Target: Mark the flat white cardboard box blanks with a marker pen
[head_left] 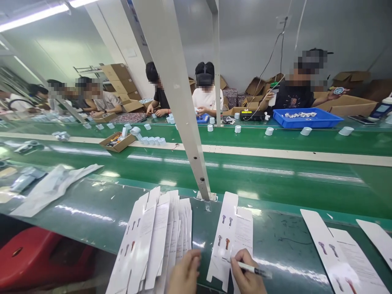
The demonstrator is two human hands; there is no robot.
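Note:
My right hand [247, 275] grips a white pen [249, 268] with a dark end, its tip over a flat, unfolded white carton [225, 237]. Small pictures of handheld devices and printed text mark that carton, which lies on the green bench. My left hand [184, 273] is slightly smeared by motion, its fingers bent, beside the right edge of a fanned stack of similar flat cartons [153, 241]. Whether it touches the stack I cannot tell. Another flat carton [339, 257] lies to the right, with part of one more [375, 241] at the edge.
A pale metal post [174, 102] rises from the bench ahead. Beyond runs a green conveyor [260, 179] with several light-blue cups [237, 129]. Co-workers sit opposite, near a blue tray [306, 118]. A small parts box [118, 143] and red chair [36, 261] are left.

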